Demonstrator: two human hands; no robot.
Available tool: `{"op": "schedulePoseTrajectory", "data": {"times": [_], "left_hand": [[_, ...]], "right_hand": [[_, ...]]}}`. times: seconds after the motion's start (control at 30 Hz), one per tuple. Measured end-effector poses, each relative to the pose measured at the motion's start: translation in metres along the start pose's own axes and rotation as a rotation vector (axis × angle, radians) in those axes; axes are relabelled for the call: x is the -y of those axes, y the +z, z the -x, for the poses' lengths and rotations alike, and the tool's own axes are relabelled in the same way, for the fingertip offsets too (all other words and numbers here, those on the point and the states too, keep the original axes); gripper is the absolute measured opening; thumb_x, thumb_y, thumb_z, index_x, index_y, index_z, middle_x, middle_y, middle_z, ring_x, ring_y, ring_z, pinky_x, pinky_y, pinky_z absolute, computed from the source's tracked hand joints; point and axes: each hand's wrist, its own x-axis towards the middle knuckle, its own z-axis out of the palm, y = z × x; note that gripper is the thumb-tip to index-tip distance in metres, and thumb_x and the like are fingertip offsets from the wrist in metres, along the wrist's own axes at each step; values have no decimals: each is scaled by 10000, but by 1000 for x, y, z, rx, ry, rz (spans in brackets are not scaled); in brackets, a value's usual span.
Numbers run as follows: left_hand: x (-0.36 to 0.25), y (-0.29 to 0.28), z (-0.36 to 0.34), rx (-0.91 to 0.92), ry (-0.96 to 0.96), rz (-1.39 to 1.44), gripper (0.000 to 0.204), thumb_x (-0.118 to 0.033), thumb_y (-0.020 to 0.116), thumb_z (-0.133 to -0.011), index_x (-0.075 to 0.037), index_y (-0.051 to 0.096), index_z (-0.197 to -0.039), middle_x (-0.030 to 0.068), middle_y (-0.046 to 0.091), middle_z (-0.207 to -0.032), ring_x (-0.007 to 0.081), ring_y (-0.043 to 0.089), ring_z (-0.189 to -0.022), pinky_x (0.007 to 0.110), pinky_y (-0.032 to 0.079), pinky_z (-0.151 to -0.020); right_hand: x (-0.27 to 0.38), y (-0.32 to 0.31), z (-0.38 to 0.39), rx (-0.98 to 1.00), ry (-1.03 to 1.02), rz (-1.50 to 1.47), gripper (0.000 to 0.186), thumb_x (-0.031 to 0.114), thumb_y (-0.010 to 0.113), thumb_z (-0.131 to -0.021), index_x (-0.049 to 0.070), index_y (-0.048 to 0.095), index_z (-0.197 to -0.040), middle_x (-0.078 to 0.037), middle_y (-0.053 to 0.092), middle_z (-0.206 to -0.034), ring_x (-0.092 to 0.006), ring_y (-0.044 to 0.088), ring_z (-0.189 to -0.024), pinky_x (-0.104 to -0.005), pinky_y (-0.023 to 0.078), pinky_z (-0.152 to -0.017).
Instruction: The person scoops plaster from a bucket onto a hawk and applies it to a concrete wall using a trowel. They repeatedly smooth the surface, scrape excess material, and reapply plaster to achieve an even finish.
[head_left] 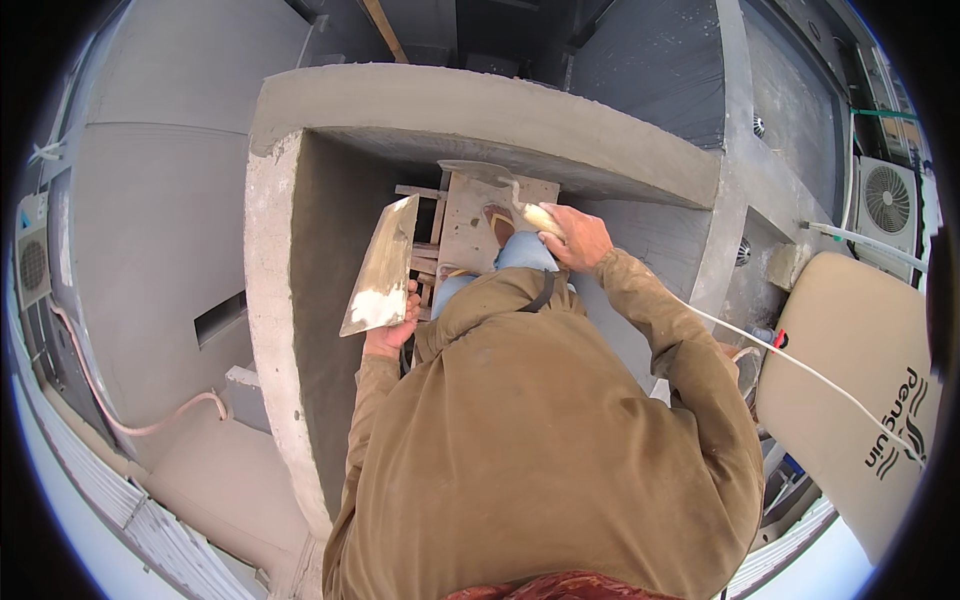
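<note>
My left hand (400, 325) grips a flat rectangular plasterer's hawk (388, 260), its face tilted and smeared, with a pale patch of mortar toward the near end. How the fingers hold its underside is hidden. Around the pale handle of a trowel (538, 216), my right hand (580, 237) is closed. The trowel's thin grey blade (475, 170) points away to the left, close to the inner face of the far concrete wall (480, 110). Whether blade and wall touch, I cannot tell.
Below me are my sandalled feet on a plank (465, 215) beside wooden slats (425, 250). A rough-edged wall (275, 280) stands left. At right are a beige tank (850, 380), a white cable (760, 345) and an air-conditioner unit (887, 205). A pink hose (150, 428) lies far left.
</note>
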Motion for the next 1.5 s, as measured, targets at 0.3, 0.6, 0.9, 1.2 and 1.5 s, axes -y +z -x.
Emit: {"op": "schedulePoseTrajectory", "data": {"times": [0.3, 0.6, 0.9, 1.2, 1.5], "left_hand": [[14, 34, 40, 199, 120, 149, 559, -347, 457, -1003, 33, 418, -1411, 159, 561, -1024, 196, 541, -712, 323, 501, -556], [39, 20, 60, 329, 84, 283, 537, -357, 481, -1000, 32, 465, -1369, 151, 575, -1018, 185, 553, -689, 311, 507, -539], [1, 36, 82, 504, 301, 157, 537, -335, 470, -1031, 19, 375, -1424, 164, 547, -1075, 193, 567, -684, 327, 521, -523], [-13, 63, 27, 239, 282, 137, 621, -444, 462, -1008, 23, 424, -1414, 188, 576, -1035, 205, 558, -641, 319, 494, -479], [-22, 99, 0, 177, 383, 182, 600, -458, 485, -998, -1, 464, -1386, 181, 586, -1070, 205, 548, -651, 319, 469, -504]], "right_hand": [[89, 89, -44, -16, -372, -141, 500, 121, 715, -826, 97, 509, -1281, -128, 586, -1107, -348, 580, -962, -438, 451, -821], [55, 98, -21, -24, -410, -14, 517, 85, 726, -800, 126, 522, -1273, -101, 592, -1072, -326, 594, -950, -434, 455, -813], [36, 53, -35, -48, -301, 1, 436, 117, 678, -803, 107, 540, -1216, -157, 621, -1109, -371, 596, -969, -458, 478, -822], [94, -30, -144, 897, 377, -1172, 388, 367, 533, -1000, 28, 635, -1158, -34, 611, -747, -95, 550, -555, -258, 449, -523], [9, -62, -202, 165, 69, -268, 436, 365, 622, -904, 18, 643, -1168, -213, 700, -947, -365, 688, -821, -436, 524, -741]]}}
